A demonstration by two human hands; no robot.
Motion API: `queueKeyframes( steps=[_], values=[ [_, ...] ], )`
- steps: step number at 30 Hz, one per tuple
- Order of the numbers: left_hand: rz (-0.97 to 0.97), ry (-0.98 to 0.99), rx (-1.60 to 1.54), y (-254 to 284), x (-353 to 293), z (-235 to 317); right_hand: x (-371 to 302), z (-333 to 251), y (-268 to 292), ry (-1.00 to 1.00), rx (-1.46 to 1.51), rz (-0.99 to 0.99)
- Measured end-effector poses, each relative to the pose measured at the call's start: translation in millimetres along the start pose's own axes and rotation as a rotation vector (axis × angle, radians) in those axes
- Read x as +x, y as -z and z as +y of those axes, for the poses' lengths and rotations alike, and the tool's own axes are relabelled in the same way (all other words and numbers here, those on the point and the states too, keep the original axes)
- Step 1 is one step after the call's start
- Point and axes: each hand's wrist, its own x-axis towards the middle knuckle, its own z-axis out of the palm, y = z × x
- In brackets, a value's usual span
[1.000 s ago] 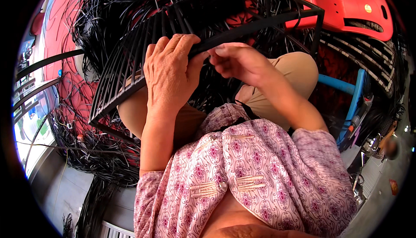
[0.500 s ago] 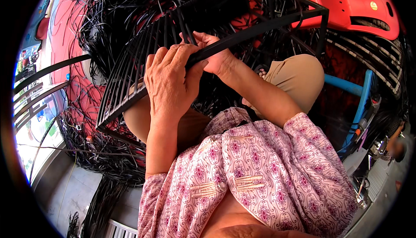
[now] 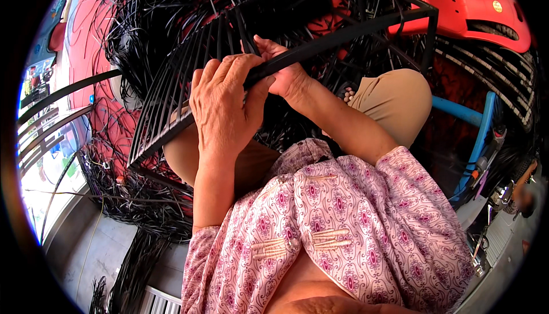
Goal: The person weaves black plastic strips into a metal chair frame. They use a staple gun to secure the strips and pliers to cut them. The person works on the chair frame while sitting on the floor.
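Observation:
A black rectangular frame (image 3: 337, 35) lies tilted across my lap, with black flat strips (image 3: 182, 85) stretched in rows across its left part. My left hand (image 3: 222, 105) is closed over the frame's near bar, the back of the hand up and the thumb on the near side. Just right of it, my right hand (image 3: 284, 69) is at the far side of the same bar, partly hidden by it. Its fingers are bent around a black strip (image 3: 240, 25) that runs away from the bar; the fingertips are partly covered.
Loose black strips (image 3: 143, 22) are heaped beyond the frame and along the left, over a red surface (image 3: 86, 16). A red plastic chair (image 3: 457, 5) lies at the far right. Below it are a blue bar frame (image 3: 486, 125) and a cutting tool (image 3: 492, 148). Another bundle of strips (image 3: 134, 262) hangs at the lower left.
The view has shifted slightly. Both hands keep nearly the same place at the bar; the right hand's raised finger has moved up a little.

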Motion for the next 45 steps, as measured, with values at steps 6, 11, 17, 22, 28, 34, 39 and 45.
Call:
queueKeyframes(
  steps=[6, 11, 17, 22, 28, 34, 39, 45],
  values=[
    [-0.008, 0.005, 0.000, 1, -1, -2, -1, 12, -6, 0.091, -0.037, 0.114],
    [-0.019, 0.013, -0.004, 2, -1, 0, 1, 5, -16, 0.024, 0.030, 0.011],
    [-0.015, -0.001, 0.020, 2, 0, 2, 1, -11, -32, -0.056, -0.137, 0.238],
    [-0.026, 0.012, 0.017, 2, -2, 3, 10, -21, -48, -0.004, -0.479, 0.340],
    [-0.020, -0.004, 0.014, 2, -1, 1, 15, -17, -71, 0.054, -0.554, 0.534],
    [-0.025, 0.002, -0.003, 3, -1, 1, 16, -24, -74, -0.047, -0.574, 0.518],
    [-0.032, 0.006, -0.010, 2, -1, -1, 25, -47, -72, -0.215, -0.734, 0.457],
    [0.008, -0.012, -0.009, -1, -3, -4, 34, -59, -89, -0.213, -0.860, 0.525]
  ],
)
